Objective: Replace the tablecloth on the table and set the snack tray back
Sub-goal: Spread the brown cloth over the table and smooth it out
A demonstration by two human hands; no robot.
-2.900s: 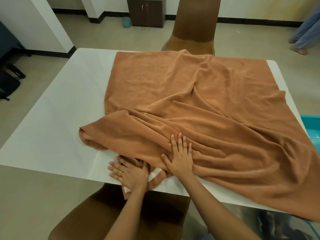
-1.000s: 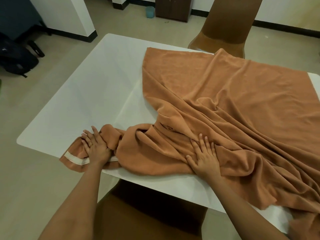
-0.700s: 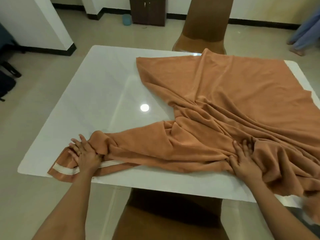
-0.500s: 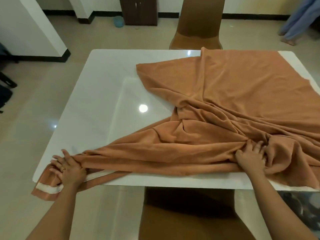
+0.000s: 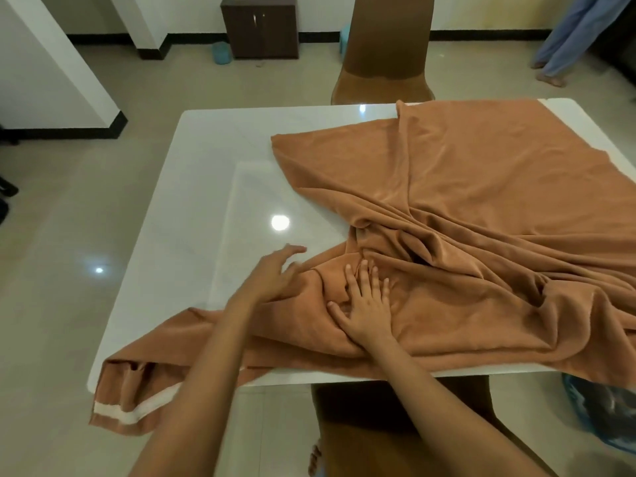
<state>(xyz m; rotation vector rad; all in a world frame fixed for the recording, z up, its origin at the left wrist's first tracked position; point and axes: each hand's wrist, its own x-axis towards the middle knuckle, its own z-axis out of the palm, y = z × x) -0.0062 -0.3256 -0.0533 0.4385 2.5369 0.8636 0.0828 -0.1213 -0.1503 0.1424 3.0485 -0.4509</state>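
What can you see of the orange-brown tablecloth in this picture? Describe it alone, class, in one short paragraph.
The tablecloth is a soft, plain orange-brown fabric, crumpled and only partly spread over the right part of the white table. Its near left corner, edged with a pale band, hangs over the table's front edge. The right hand lies flat on the folds; the blurred left hand is at its edge.

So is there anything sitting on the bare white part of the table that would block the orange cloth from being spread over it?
Nothing visible does. The bare left part of the white glossy table holds no objects; only a light reflection shows. The orange-brown tablecloth lies bunched under the right hand, with the left hand at its edge.
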